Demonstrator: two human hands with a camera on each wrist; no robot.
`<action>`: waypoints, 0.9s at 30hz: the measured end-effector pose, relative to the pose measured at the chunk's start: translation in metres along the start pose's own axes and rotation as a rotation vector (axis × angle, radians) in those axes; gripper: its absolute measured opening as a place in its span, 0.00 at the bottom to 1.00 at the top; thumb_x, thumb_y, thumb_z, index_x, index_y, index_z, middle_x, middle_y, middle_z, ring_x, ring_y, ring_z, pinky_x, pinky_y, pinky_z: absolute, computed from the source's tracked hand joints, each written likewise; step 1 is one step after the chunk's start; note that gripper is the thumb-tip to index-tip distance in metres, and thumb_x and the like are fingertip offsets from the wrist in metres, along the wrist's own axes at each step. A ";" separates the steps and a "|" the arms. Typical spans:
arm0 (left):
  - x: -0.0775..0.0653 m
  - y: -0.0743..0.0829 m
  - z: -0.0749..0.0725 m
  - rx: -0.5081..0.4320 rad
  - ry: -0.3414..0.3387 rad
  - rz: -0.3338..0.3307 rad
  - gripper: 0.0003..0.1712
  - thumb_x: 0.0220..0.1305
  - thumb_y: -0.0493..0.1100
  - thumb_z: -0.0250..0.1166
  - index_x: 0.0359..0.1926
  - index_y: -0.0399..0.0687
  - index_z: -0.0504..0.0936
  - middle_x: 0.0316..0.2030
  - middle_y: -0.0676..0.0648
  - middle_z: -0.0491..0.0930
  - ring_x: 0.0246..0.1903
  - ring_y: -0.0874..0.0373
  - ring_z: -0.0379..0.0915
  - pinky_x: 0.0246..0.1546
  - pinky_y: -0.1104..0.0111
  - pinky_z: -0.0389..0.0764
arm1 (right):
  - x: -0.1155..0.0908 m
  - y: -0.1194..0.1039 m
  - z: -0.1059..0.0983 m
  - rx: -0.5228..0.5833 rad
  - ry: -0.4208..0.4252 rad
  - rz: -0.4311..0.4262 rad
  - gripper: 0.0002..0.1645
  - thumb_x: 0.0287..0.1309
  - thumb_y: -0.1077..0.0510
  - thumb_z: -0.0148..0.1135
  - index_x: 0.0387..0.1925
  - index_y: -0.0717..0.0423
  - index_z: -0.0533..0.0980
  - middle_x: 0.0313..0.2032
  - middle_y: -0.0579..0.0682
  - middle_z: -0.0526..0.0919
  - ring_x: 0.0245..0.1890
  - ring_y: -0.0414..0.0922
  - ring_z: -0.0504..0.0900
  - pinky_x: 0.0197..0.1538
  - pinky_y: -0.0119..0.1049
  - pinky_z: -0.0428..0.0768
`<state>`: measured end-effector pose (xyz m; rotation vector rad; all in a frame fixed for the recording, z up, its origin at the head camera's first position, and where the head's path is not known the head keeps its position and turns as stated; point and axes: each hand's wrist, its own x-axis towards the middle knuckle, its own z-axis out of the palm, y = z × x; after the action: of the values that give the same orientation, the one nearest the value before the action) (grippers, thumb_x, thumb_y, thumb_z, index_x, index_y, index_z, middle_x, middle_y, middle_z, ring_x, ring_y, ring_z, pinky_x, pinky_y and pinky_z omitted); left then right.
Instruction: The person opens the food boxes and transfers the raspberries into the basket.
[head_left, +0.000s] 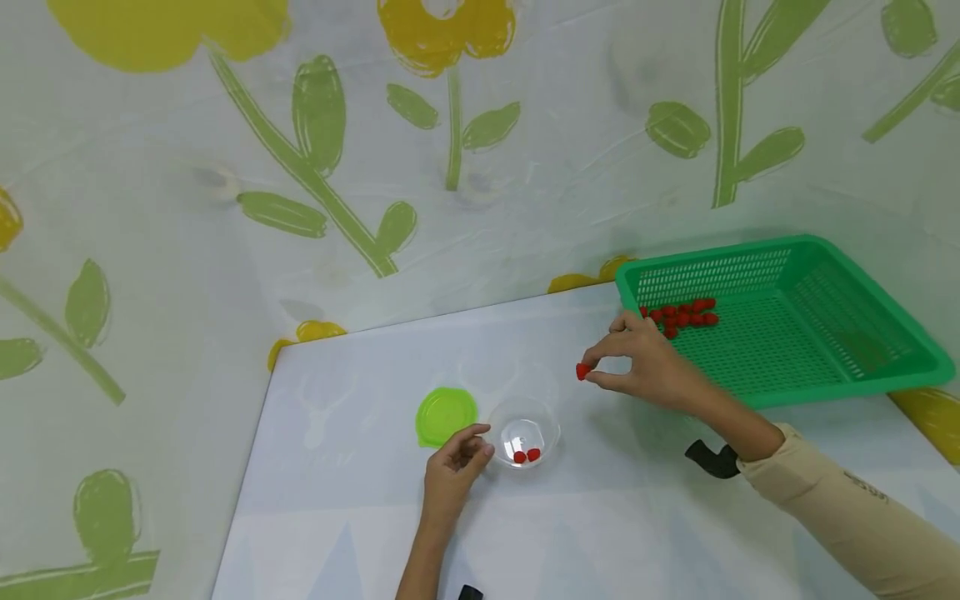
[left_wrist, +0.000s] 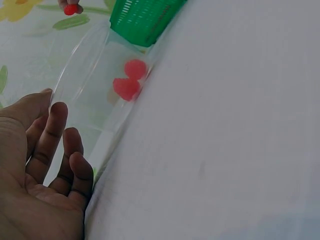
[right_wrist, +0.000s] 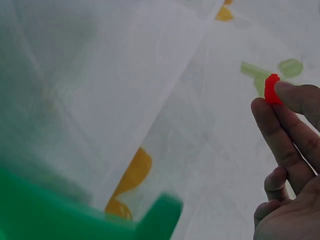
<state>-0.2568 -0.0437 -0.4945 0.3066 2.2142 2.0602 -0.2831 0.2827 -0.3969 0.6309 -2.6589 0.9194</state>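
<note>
My right hand (head_left: 648, 362) pinches a small red raspberry (head_left: 582, 372) between thumb and fingertips, in the air between the bowl and the green basket. The right wrist view shows the same raspberry (right_wrist: 272, 89) at the tips of the thumb and fingers. At its left rim, my left hand (head_left: 453, 475) holds a clear plastic bowl (head_left: 551, 433) with thumb and finger. Two raspberries (left_wrist: 127, 88) lie at the bottom of the bowl, seen through its wall in the left wrist view.
A green perforated basket (head_left: 787, 392) stands at the right, with several raspberries (head_left: 684, 317) in its left part. A lime-green lid (head_left: 446, 415) lies on the white table (head_left: 337, 467) left of the bowl. A flower-printed cloth (head_left: 525, 225) hangs behind.
</note>
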 end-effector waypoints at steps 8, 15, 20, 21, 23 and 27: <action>0.005 -0.021 -0.002 0.001 0.002 -0.026 0.17 0.62 0.39 0.72 0.52 0.45 0.85 0.36 0.46 0.81 0.34 0.58 0.75 0.32 0.75 0.76 | -0.007 0.016 -0.030 -0.054 0.099 0.052 0.15 0.44 0.64 0.81 0.34 0.43 0.88 0.30 0.41 0.70 0.36 0.40 0.62 0.30 0.35 0.67; 0.005 -0.033 -0.004 0.026 -0.006 -0.006 0.17 0.61 0.45 0.73 0.51 0.53 0.85 0.36 0.47 0.82 0.36 0.55 0.76 0.34 0.73 0.78 | -0.012 0.033 -0.054 -0.068 0.133 0.095 0.15 0.44 0.66 0.80 0.35 0.50 0.89 0.31 0.46 0.73 0.36 0.40 0.64 0.27 0.33 0.71; 0.005 -0.032 -0.005 0.044 -0.006 0.000 0.18 0.62 0.47 0.73 0.52 0.51 0.85 0.36 0.48 0.82 0.36 0.55 0.75 0.34 0.73 0.78 | -0.013 0.044 -0.069 -0.036 0.098 0.198 0.12 0.47 0.65 0.78 0.36 0.53 0.88 0.35 0.52 0.72 0.37 0.44 0.64 0.25 0.32 0.72; 0.005 -0.033 -0.005 0.043 -0.005 -0.002 0.18 0.61 0.47 0.73 0.52 0.51 0.85 0.36 0.47 0.82 0.35 0.55 0.75 0.33 0.73 0.78 | -0.013 0.047 -0.072 -0.035 0.090 0.214 0.12 0.48 0.65 0.78 0.37 0.54 0.88 0.36 0.53 0.71 0.37 0.45 0.64 0.26 0.32 0.72; 0.006 -0.033 -0.004 0.039 -0.004 -0.005 0.18 0.61 0.46 0.73 0.52 0.51 0.85 0.35 0.47 0.82 0.35 0.55 0.75 0.32 0.73 0.77 | -0.013 0.051 -0.079 -0.037 0.074 0.238 0.11 0.50 0.63 0.77 0.38 0.55 0.88 0.36 0.54 0.71 0.37 0.46 0.64 0.26 0.33 0.71; 0.007 -0.033 -0.004 0.021 0.000 -0.019 0.17 0.61 0.46 0.73 0.51 0.52 0.85 0.35 0.46 0.82 0.34 0.55 0.75 0.31 0.73 0.77 | -0.013 0.060 -0.091 -0.071 0.022 0.308 0.12 0.53 0.59 0.76 0.41 0.55 0.88 0.39 0.56 0.71 0.38 0.46 0.65 0.29 0.36 0.71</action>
<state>-0.2665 -0.0479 -0.5268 0.2864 2.2317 2.0287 -0.2913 0.3867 -0.3637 0.1950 -2.8027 0.8948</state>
